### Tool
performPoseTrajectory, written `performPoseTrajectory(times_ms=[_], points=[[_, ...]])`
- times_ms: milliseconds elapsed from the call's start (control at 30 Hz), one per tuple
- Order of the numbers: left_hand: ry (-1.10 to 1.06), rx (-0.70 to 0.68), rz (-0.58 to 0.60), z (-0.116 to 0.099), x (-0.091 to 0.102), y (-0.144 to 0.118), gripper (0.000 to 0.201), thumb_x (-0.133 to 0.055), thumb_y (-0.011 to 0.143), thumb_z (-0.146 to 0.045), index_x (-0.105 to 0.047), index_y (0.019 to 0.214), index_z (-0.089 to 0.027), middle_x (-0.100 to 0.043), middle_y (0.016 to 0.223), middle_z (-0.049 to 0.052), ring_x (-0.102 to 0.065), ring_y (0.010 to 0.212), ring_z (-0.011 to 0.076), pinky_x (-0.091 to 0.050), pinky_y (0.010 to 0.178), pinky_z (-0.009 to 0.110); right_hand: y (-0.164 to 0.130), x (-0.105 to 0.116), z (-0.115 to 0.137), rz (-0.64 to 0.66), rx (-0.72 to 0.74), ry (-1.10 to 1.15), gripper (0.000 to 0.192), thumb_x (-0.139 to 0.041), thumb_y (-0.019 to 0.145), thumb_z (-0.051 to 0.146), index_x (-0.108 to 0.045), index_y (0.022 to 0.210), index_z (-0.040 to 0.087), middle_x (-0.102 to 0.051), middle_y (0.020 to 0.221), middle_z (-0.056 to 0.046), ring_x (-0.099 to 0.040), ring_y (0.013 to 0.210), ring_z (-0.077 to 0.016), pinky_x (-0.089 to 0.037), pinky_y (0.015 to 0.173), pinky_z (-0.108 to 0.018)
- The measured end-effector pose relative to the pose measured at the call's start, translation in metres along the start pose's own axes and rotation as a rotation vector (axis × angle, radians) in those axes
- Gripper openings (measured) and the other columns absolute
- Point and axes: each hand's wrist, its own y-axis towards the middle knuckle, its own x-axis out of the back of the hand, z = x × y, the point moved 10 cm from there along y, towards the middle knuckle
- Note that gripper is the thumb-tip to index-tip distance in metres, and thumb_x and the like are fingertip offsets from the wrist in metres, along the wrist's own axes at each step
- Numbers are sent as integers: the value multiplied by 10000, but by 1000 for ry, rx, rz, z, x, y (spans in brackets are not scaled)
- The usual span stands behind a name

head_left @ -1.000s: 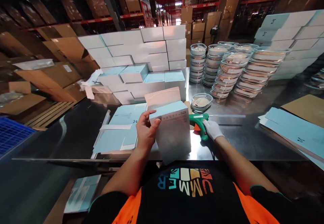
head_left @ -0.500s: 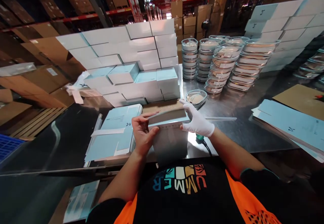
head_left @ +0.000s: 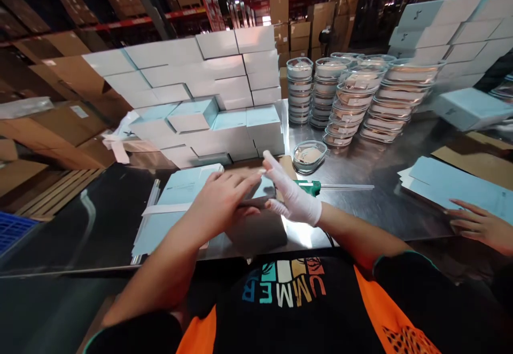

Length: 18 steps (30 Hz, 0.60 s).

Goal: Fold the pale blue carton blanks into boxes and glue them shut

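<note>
A small carton (head_left: 256, 231) stands in front of my body, its grey shaded side towards me and its top partly covered by my hands. Across its upper left edge lies my left hand (head_left: 224, 194), bare, fingers stretched over the top and thumb at the near edge. My right hand (head_left: 294, 196), in a white glove, grips the right end with thumb and fingers apart. Just beyond the glove lies a green glue gun (head_left: 310, 187) with a clear glue stick (head_left: 347, 187) poking out. A lidded glass container (head_left: 309, 156) sits behind it.
Flat blue cartons (head_left: 176, 188) lie stacked at left. White boxes (head_left: 224, 76) form a wall behind. Several stacks of glass containers (head_left: 356, 103) stand at back right. At right, a co-worker's hand (head_left: 481, 225) rests by flat cartons (head_left: 465, 180), near a blurred box (head_left: 473, 108).
My left hand has moved from the carton's left side onto its top. My right hand has shifted left and the glue gun shows more. A co-worker's hand and a box have appeared at right.
</note>
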Motion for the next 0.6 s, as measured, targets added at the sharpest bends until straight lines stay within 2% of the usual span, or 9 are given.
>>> performPoseTrajectory(times_ms=[67,133,200,233,267,333,433,500,600], points=[[4,86,-95,14,14,-6,572,-830,950,-516,-724,1467,-295,-775,1304,137,-736,1178,338,-584,1087,516,4,12,-66,36,-281,-129,923,-575,1127,562,-100,1840,219,-171,1902,-189,-352,1712,-325,-419,1335,-495],[-69,217,-369,46,38,-24,641,-846,922,-555,-706,1487,-285,-755,1289,120,-731,1149,308,-607,1069,478,-9,36,-140,106,-647,-385,744,-477,1161,518,-313,1791,157,-283,1867,-204,-329,1714,-328,-362,1361,-495],[-227,360,-703,84,55,-56,884,-904,847,-587,-583,1603,-258,-711,1403,124,-711,1200,287,-611,1100,461,-25,60,-183,125,-802,-479,564,-592,1107,415,-633,1560,82,-481,1738,-279,-390,1646,-435,-321,1339,-628],[-337,420,-828,101,53,-71,1038,-949,789,-586,-496,1661,-251,-668,1493,132,-694,1252,283,-603,1128,456,-32,68,-196,123,-835,-498,450,-643,1067,345,-730,1411,69,-574,1650,-296,-443,1590,-456,-317,1318,-656],[-467,471,-901,115,44,-81,1170,-987,730,-574,-417,1700,-256,-619,1570,139,-678,1298,283,-599,1143,449,-38,74,-204,105,-843,-499,337,-671,1027,267,-781,1273,64,-653,1553,-302,-505,1523,-449,-326,1299,-650],[-728,573,-915,132,8,-90,1264,-1024,651,-523,-365,1704,-288,-566,1632,141,-668,1333,292,-609,1122,439,-49,86,-209,42,-848,-507,187,-657,974,144,-799,1078,80,-764,1357,-271,-600,1382,-375,-358,1268,-562],[-905,742,-817,134,-55,-96,1109,-1012,594,-417,-502,1571,-293,-635,1507,117,-687,1252,293,-617,1055,422,-55,116,-201,-133,-836,-509,131,-629,937,108,-751,893,130,-807,1025,-177,-657,1154,-295,-425,1173,-468],[-927,819,-724,130,-91,-98,1033,-994,568,-357,-555,1500,-278,-664,1423,97,-686,1197,285,-608,1034,423,-54,147,-186,-285,-808,-492,147,-606,967,170,-717,870,162,-769,903,-115,-663,1033,-268,-490,1061,-431],[-948,870,-632,125,-127,-99,989,-984,564,-346,-577,1463,-271,-674,1373,87,-685,1167,296,-606,1001,434,-51,201,-142,-541,-667,-399,236,-546,1070,329,-702,958,192,-752,914,-73,-673,929,-224,-545,895,-369]])
